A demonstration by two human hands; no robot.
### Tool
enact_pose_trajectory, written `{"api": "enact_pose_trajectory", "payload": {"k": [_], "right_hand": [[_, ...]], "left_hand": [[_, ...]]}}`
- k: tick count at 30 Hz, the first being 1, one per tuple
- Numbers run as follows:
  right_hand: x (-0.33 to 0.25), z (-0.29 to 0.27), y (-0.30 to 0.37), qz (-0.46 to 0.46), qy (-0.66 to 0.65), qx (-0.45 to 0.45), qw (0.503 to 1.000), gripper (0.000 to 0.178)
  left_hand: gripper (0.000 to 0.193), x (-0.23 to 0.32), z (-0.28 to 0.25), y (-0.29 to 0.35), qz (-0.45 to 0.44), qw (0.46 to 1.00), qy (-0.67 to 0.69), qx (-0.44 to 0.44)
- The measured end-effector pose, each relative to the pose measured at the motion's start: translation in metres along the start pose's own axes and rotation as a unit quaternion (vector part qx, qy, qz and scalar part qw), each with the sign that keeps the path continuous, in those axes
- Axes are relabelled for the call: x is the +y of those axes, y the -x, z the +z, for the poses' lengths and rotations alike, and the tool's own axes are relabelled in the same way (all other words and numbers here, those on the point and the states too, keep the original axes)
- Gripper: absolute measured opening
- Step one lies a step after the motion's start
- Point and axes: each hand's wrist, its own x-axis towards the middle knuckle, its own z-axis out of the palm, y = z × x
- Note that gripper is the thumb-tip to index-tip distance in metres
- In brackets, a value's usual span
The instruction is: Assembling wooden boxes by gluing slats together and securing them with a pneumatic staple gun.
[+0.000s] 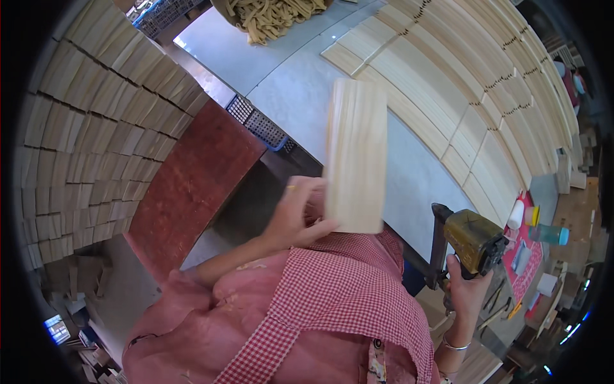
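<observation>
In front of my body, my left hand (pixel 291 214) grips the lower left edge of a pale wooden board (pixel 356 153), which stands lengthwise above the near edge of the table. Slight blur lies over the board, and its underside is hidden. On the right, my right hand (pixel 465 297) is wrapped round the handle of a nail gun (pixel 473 238) with a worn yellow-brown body. The tool is held beside the table's edge, apart from the board. Several rows of pale wooden panels (pixel 441 70) with dark-notched ends lie on the grey-white tabletop (pixel 419 185).
High stacks of wooden pieces (pixel 96 128) rise at the left, beside a reddish board (pixel 198 182). A blue plastic basket (pixel 265 128) sits by the table's near edge. At the back, a container holds curled wooden strips (pixel 272 19). A teal bottle (pixel 551 235) lies at the right.
</observation>
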Motion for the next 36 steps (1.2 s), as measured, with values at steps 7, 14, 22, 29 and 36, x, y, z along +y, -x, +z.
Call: {"api": "enact_pose_trajectory", "payload": {"k": [7,14,22,29,36], "right_hand": [[0.004,-0.028,0.012,0.046,0.045,0.011,0.998,0.064],[0.011,-0.041,0.024,-0.016,0.099,-0.014,0.995,0.049],[-0.029,-0.032,0.004,-0.013,0.156,-0.126,0.98,0.046],[-0.028,-0.029,-0.004,-0.021,0.214,-0.137,0.967,0.056],[-0.033,-0.026,-0.008,-0.024,0.231,-0.153,0.96,0.063]], "left_hand": [[0.037,0.026,0.047,-0.068,0.074,0.995,0.054,0.025],[0.032,-0.013,0.002,-0.172,0.07,0.963,-0.086,0.246],[0.035,-0.003,-0.003,-0.175,0.003,0.972,-0.116,0.207],[0.034,-0.005,-0.006,-0.174,-0.001,0.974,-0.105,0.2],[0.033,-0.012,-0.004,-0.18,-0.004,0.976,-0.046,0.213]]}}
